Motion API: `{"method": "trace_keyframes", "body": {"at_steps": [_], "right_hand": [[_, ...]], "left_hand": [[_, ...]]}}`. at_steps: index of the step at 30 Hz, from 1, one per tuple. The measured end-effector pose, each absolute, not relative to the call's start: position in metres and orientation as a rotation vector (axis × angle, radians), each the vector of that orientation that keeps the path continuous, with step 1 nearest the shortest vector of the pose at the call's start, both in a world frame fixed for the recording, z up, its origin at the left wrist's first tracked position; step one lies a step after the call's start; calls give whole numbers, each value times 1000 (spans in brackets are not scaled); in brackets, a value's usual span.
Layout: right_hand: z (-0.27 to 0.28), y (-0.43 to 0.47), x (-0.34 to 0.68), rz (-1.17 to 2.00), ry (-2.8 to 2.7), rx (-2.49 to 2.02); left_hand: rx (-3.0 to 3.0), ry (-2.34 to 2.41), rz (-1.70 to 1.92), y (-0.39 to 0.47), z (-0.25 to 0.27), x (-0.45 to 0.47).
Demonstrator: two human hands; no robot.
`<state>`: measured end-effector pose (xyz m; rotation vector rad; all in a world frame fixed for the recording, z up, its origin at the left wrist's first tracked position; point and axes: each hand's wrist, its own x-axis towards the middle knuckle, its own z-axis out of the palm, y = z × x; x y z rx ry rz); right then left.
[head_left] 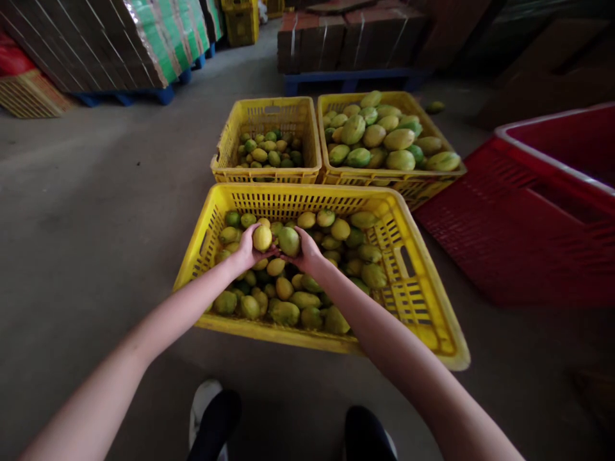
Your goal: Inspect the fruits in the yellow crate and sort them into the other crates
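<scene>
Head view: The left hand (246,251) is holding a yellow fruit (262,238); its fingers are curling around and under the fruit. The right hand (308,254) is holding a green fruit (289,242); its thumb is resting along the right side, and its fingers are supporting the fruit from below. The fingertips of the two hands are lying close together below the fruits; whether they are touching cannot be told.

Both held fruits are sitting side by side above the front crate (307,190), left of its middle. The front crate is standing on the floor (96,224) and is containing mixed fruit (284,288), green and yellow, lying loose across its bottom. Part of its slotted bottom is showing at the right end.

Behind the front crate, two yellow crates are standing next to each other. The rear left crate (266,173) is containing small fruit (270,155), lying below its rim. The rear right crate (384,177) is containing large fruit (375,136), heaping above its rim. A single fruit (435,107) is lying on the floor just beyond this crate's right side.

To the right, a red crate (519,211) is standing tilted. In the background, a blue pallet (346,82) is carrying strapped boxes (350,38). The person's shoes (198,406) are standing in front of the front crate.
</scene>
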<state>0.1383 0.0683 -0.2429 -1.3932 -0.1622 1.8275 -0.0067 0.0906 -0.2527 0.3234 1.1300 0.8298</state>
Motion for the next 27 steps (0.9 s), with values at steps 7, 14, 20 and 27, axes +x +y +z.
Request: {"method": "trace_keyframes", "body": {"at_steps": [7, 14, 20, 27], "right_hand": [[-251, 68, 141, 1767, -288, -1378], [-265, 67, 142, 1524, -648, -1347], [-270, 68, 143, 1468, -717, -1316], [-271, 69, 143, 1479, -646, -1357]], "left_hand": [[392, 1132, 790, 84, -245, -5], [808, 1136, 749, 80, -256, -3], [922, 1142, 805, 84, -262, -5], [851, 1145, 796, 85, -266, -4]]}}
